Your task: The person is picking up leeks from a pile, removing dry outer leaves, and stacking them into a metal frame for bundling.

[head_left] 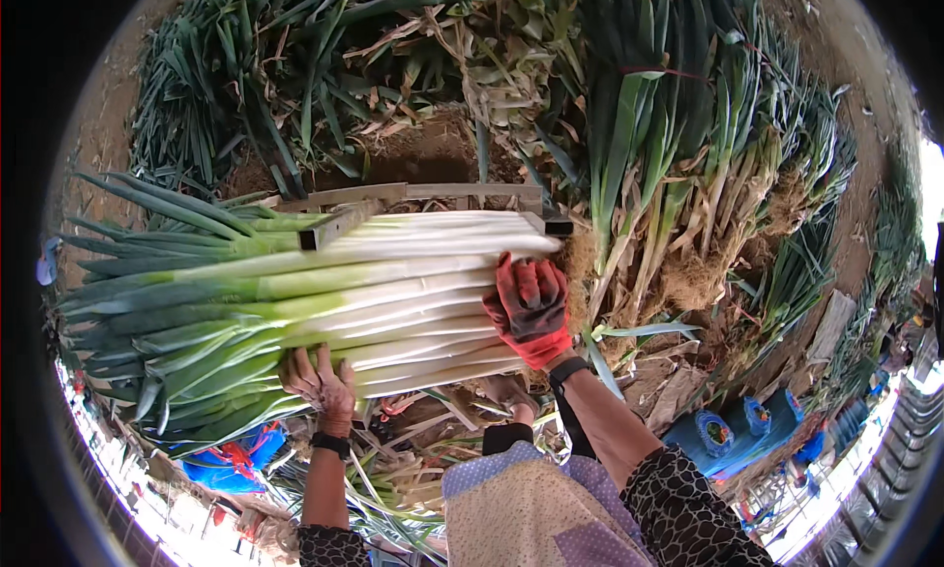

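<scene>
A thick layer of long green onions lies side by side across a low rack, leaves to the left and white ends to the right. My bare left hand rests with fingers apart on the near edge of the layer, where green turns white. At the white ends sits my right hand in a red and black glove, its fingers apart and bent against the stalks. The gloved palm hides some of the stalk ends. Square metal tube ends of the rack stick up by the far stalks.
Tied green onions with dry roots lie at the far right, and more leafy ones at the far left. Blue round holders sit at the lower right. A blue bag with red strings lies lower left.
</scene>
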`<state>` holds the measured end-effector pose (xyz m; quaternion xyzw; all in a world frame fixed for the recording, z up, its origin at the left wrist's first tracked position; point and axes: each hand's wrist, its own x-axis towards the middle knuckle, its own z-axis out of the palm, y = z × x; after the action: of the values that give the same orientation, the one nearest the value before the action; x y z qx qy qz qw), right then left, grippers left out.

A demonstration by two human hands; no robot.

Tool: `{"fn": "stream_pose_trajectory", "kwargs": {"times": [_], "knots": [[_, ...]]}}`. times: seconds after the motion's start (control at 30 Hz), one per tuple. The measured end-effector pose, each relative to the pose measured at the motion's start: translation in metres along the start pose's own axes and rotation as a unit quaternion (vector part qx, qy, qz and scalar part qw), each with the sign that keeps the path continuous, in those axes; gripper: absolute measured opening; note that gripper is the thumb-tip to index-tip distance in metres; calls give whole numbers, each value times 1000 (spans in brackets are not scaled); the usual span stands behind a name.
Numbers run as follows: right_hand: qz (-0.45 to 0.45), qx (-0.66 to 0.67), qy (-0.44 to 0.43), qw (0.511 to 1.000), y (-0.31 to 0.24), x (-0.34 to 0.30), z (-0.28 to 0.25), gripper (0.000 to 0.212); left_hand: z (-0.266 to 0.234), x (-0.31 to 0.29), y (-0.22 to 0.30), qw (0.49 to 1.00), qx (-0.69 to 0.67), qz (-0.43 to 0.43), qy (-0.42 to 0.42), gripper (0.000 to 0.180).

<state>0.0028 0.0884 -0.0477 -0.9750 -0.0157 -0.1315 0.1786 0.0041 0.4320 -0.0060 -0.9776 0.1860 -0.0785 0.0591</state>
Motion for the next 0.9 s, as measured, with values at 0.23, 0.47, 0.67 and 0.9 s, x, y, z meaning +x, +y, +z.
{"fn": "stream_pose_trajectory", "kwargs": {"times": [0.23, 0.47, 0.67, 0.9], "knots": [[-6, -57, -59, 997, -6, 8, -12, 46, -19, 6, -3, 993, 6, -38, -114, 43], [-18, -73, -47, 996, -4, -5, -1, 54, -8, 2, 0, 997, -4, -30, -70, 47], [3, -80, -32, 996, 9, -13, 5, 59, 0, 14, 10, 998, -50, -20, 45, 48], [-33, -108, 1, 994, -3, -1, 7, 47, -20, 23, 6, 985, -131, -67, 85, 35]]}}
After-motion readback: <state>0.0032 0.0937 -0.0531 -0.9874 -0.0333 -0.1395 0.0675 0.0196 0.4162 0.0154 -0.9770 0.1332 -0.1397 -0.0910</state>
